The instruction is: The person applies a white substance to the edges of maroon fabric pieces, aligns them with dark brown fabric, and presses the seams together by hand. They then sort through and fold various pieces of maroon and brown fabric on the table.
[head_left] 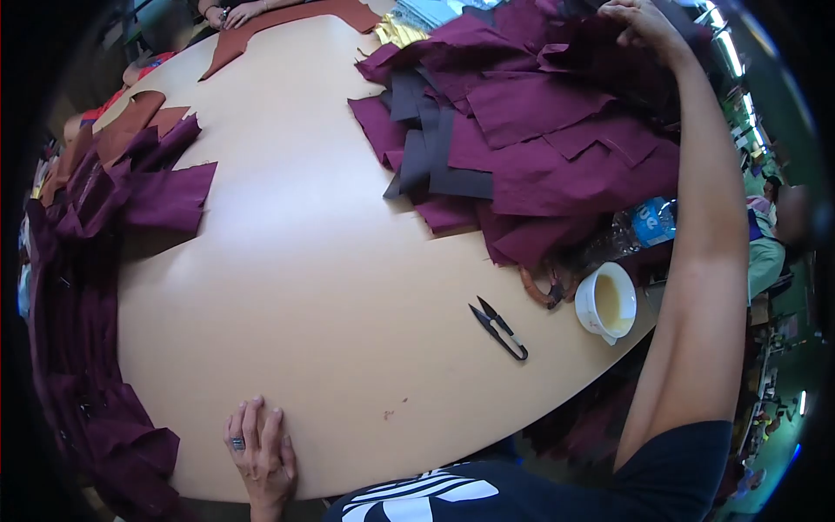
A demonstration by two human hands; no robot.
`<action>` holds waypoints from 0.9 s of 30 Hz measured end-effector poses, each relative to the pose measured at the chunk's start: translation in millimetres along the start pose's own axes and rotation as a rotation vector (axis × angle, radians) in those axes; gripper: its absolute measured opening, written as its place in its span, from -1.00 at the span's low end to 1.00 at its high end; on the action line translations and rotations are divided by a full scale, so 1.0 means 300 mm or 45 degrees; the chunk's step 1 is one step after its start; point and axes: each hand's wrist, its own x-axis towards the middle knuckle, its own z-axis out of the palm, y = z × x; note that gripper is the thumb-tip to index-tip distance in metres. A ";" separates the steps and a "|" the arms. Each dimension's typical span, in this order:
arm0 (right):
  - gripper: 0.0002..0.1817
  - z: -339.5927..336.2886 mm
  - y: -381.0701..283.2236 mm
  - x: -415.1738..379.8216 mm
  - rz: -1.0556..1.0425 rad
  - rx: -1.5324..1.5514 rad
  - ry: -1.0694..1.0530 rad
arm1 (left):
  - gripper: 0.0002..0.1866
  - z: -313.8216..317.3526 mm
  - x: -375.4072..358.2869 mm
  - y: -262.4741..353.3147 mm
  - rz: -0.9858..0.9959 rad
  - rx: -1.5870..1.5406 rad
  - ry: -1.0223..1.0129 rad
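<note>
My left hand (259, 452) lies flat on the near edge of the table (313, 304), fingers extended, a ring on one of them, holding nothing. My right arm stretches far forward along the right side. At its end my right hand (642, 24) is at the far side of a heap of maroon cloth pieces (539, 130), fingers bent in against the cloth. The exact grip is small and partly hidden. Dark grey strips (426, 143) lie among the maroon pieces. Black thread snips (498, 329) rest on the table between my hands, blades pointing away.
A white cup (606, 303) of yellowish liquid stands at the right edge, beside a plastic bottle (648, 223) and a brown curved handle (546, 291). More maroon cloth (78, 348) hangs over the left edge. Brown cloth (291, 17) lies at the far end near another person's hands (239, 12).
</note>
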 end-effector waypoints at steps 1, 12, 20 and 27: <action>-0.81 -0.007 0.110 0.107 -0.099 -0.004 0.352 | -0.55 0.002 0.002 0.003 -0.005 -0.003 -0.002; -0.54 0.210 0.401 0.247 0.257 -0.165 0.270 | -0.58 -0.002 0.008 0.001 -0.001 -0.009 -0.008; -0.54 0.354 0.485 0.220 0.348 -0.592 0.178 | -0.58 -0.013 0.012 0.013 -0.031 -0.025 -0.033; -0.59 0.024 0.525 0.428 0.278 0.043 0.639 | -0.57 -0.021 0.014 0.025 0.000 -0.035 0.022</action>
